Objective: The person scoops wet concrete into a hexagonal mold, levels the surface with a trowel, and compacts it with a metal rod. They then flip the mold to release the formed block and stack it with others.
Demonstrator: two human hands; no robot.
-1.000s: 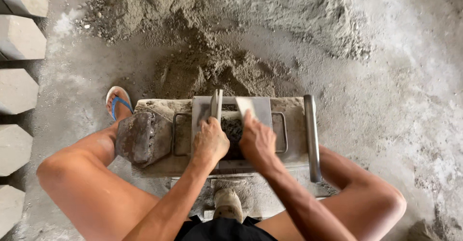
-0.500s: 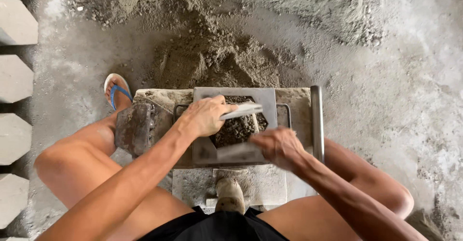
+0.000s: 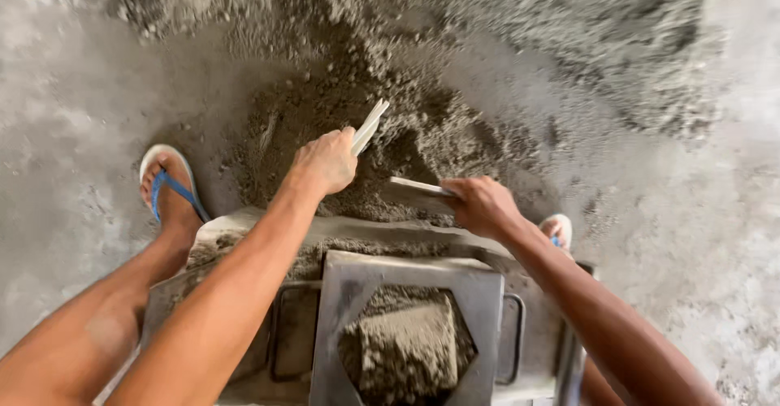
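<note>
My left hand (image 3: 325,162) grips a flat pale scraper plate (image 3: 370,126) and holds it over the heap of damp grey mortar mix (image 3: 390,130). My right hand (image 3: 481,205) grips a second flat plate (image 3: 414,188) whose edge lies at the foot of the heap. Below my arms stands a grey metal mould (image 3: 406,280) with a hexagonal opening, filled with packed mix (image 3: 406,349). It rests on a dirty metal press frame (image 3: 292,341).
My left foot in a blue-strapped flip-flop (image 3: 169,187) stands left of the frame; my right foot's sandal (image 3: 559,229) shows behind my right wrist. A larger, drier sand pile (image 3: 569,32) spreads across the back. Concrete floor (image 3: 73,170) lies on both sides.
Both hands left the mould and reached forward to the mix heap, each with a plate. The camera tipped forward, and the row of finished blocks at the left went out of view.
</note>
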